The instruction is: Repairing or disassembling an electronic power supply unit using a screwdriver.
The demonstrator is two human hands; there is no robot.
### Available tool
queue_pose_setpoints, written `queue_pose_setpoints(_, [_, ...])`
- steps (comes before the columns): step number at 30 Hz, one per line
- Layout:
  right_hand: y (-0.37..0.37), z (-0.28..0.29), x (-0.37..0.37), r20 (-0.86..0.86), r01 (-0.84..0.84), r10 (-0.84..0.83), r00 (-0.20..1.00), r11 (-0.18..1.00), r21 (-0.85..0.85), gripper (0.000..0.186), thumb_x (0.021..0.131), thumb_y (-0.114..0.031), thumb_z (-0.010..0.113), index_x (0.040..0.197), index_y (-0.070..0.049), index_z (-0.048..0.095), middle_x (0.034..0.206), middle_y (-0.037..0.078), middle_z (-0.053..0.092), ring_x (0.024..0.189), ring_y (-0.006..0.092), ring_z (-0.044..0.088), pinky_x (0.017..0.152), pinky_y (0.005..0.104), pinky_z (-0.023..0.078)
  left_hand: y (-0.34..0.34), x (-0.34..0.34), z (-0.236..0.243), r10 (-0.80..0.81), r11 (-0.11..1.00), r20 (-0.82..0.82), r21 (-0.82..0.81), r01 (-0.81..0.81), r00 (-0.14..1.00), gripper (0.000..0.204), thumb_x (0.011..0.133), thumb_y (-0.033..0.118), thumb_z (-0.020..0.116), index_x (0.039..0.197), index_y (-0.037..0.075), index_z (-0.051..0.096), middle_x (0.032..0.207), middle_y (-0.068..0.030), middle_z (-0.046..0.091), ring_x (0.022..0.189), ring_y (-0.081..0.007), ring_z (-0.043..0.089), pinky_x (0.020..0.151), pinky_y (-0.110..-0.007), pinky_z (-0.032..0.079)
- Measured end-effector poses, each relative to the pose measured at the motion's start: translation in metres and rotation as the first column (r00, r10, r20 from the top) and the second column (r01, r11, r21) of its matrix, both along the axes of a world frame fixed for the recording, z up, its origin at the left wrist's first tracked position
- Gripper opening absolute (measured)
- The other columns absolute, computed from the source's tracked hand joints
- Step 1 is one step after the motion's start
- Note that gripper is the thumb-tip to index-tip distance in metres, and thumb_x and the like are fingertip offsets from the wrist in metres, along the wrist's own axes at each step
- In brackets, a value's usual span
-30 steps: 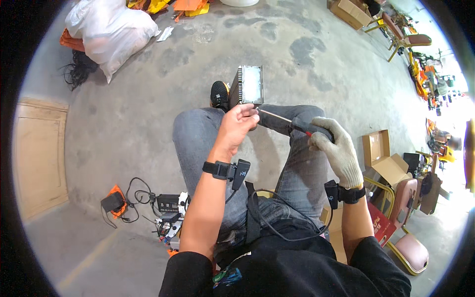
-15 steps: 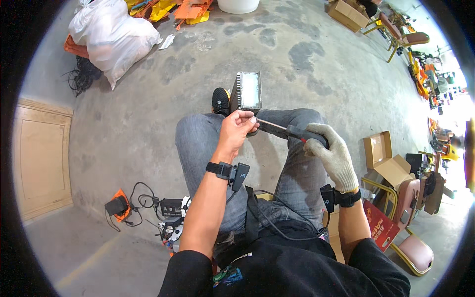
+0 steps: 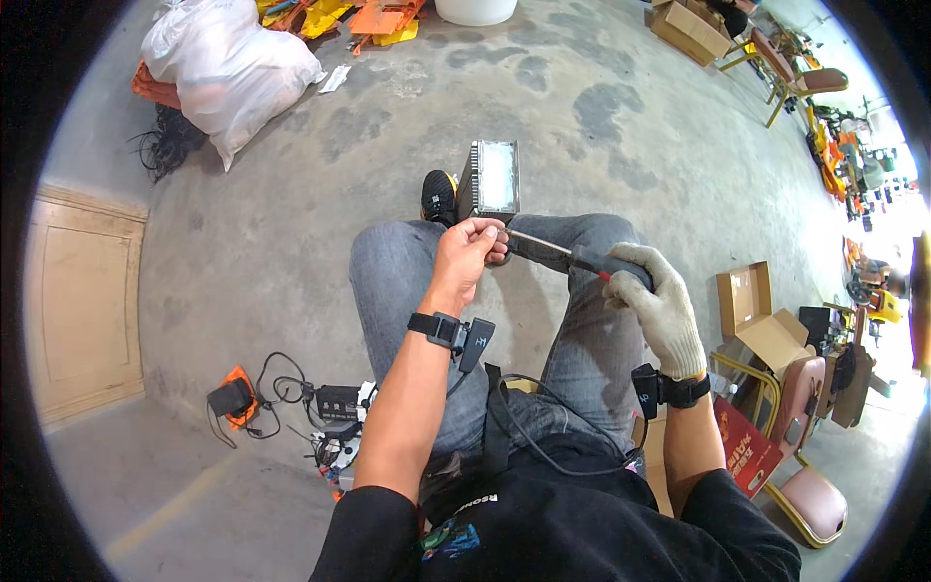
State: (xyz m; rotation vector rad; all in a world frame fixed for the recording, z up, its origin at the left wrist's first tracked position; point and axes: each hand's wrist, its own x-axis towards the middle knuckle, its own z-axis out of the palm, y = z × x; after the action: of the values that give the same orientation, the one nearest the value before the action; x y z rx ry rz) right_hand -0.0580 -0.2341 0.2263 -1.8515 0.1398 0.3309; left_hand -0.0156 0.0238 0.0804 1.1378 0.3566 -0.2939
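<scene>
Head camera: far off to the left of both grips is a wooden door. Nearer, but well apart from them, a big white bag sits on the floor. A black shoe is just past the bare left grip. That grip has its thumb and fingers pinched together at the tip of a screwdriver; I can't tell if something tiny is between them. Just past the left grip is a gray metal box with a shiny face. The gloved right grip is wrapped around the screwdriver's dark handle. Right of it is an open cardboard box. It looks partway through: the screwdriver is ready in hand, but its tip isn't on the shiny face. I can't tell how much is left.
</scene>
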Motion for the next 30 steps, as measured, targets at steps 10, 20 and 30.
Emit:
queue_pose_setpoints(10, [0.0004,0.0042,-0.0003,-0.019,0.019,-0.019,1.0,1.0,0.005,0.036,0.095,-0.01,0.062,0.128,0.004,0.061,0.092,0.01,0.069,0.083,0.0151,0.066,0.078,0.0301,0.056,0.0011,0.0016,0.001,-0.046,0.997,0.014,-0.055,0.046,0.999,0.015,0.105,0.01,0.059,0.114,0.003,0.068,0.098,-0.005,0.069,0.082,-0.0104,0.064,0.075,-0.026,0.055])
queue_pose_setpoints(20, [-0.0066,0.0066,0.002,-0.044,0.002,-0.002,0.999,1.0,-0.005,0.035,0.095,-0.011,0.061,0.126,0.005,0.062,0.086,0.008,0.066,0.075,0.0134,0.063,0.07,0.0283,0.052,-0.0006,-0.0002,-0.0015,-0.08,0.996,0.053,-0.023,0.081,0.995,0.014,0.103,0.008,0.061,0.109,0.001,0.072,0.094,-0.004,0.07,0.078,-0.009,0.063,0.073,-0.023,0.053])
queue_pose_setpoints(30, [-0.0074,0.0023,-0.0001,-0.042,0.084,-0.084,0.996,0.996,-0.015,0.036,0.096,-0.015,0.061,0.127,0.003,0.056,0.084,0.007,0.064,0.071,0.0119,0.061,0.065,0.0264,0.05,-0.0023,0.0013,-0.0018,-0.102,0.994,0.028,-0.045,0.103,0.994,0.012,0.101,0.008,0.065,0.108,0.0,0.07,0.094,-0.006,0.071,0.079,-0.0109,0.065,0.074,-0.026,0.056])
